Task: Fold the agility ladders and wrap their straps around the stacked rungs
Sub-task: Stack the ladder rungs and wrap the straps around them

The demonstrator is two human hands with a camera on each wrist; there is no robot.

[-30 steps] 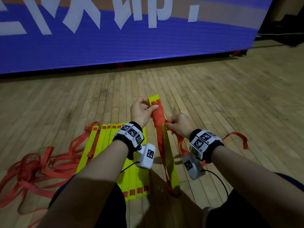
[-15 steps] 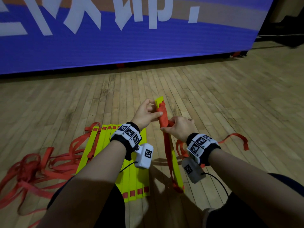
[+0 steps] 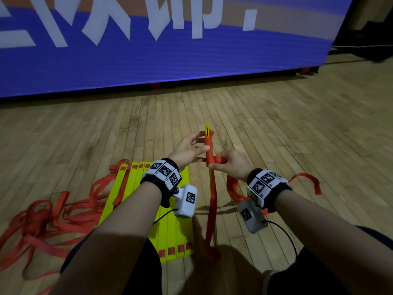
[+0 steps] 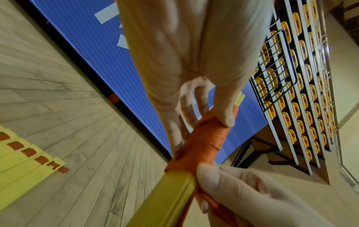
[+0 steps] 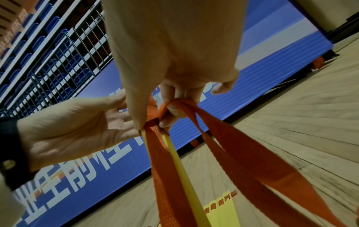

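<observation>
Now my left hand (image 3: 189,149), fingers loosely spread, pinches the strap-wrapped rungs (image 3: 208,150) held upright above the floor (image 3: 297,124); my right hand (image 3: 230,165) grips the strap (image 5: 194,110), its fingertips hidden.

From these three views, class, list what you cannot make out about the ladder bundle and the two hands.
- How many rungs are in the held bundle: head view shows it edge-on.
- Bundle's lower end: head view, lost in shadow.
- Right hand's fingers: partly hidden by strap and palm.
- Left hand's fingertips: left wrist view, behind the wrapping.
</observation>
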